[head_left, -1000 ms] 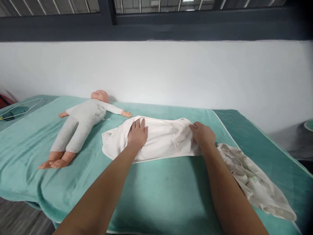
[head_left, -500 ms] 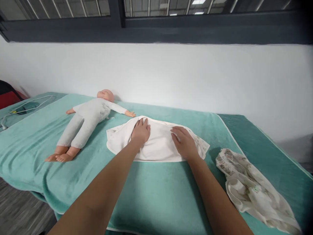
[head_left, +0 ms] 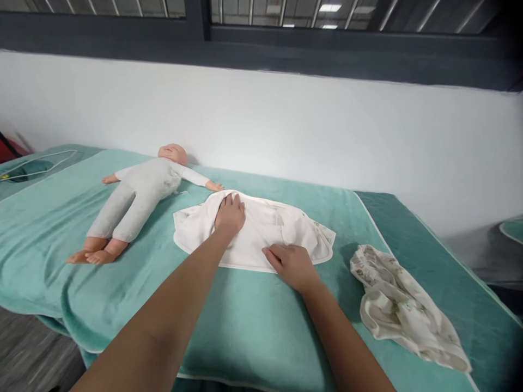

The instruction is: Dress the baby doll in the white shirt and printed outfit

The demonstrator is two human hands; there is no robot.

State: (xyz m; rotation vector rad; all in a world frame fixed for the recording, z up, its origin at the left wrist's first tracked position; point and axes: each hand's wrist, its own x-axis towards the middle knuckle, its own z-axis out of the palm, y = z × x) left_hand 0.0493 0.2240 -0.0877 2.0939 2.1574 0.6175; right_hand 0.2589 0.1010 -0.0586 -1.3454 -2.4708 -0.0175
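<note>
A white cloth garment [head_left: 257,218] lies spread on the green bed cover [head_left: 245,321]. My left hand [head_left: 230,214] rests flat on its left half, fingers apart and pointing away from me. Near the cloth's front edge, right of centre, my right hand [head_left: 291,262] has its fingers curled together on the fabric; whether they pinch any of it is hidden. A doll [head_left: 143,188] in pale clothes lies on its back to the left, one hand close to the cloth's upper edge.
A crumpled, patterned white garment [head_left: 408,310] lies at the right. White cord [head_left: 53,163] and a dark item are at the far left. Behind the bed stand a white wall [head_left: 286,125] and a dark window frame [head_left: 327,57].
My right hand has moved toward me, from the upper right part of the cloth to its front edge, and its fingers have curled in. My left hand stays on the cloth. The view has shifted slightly.
</note>
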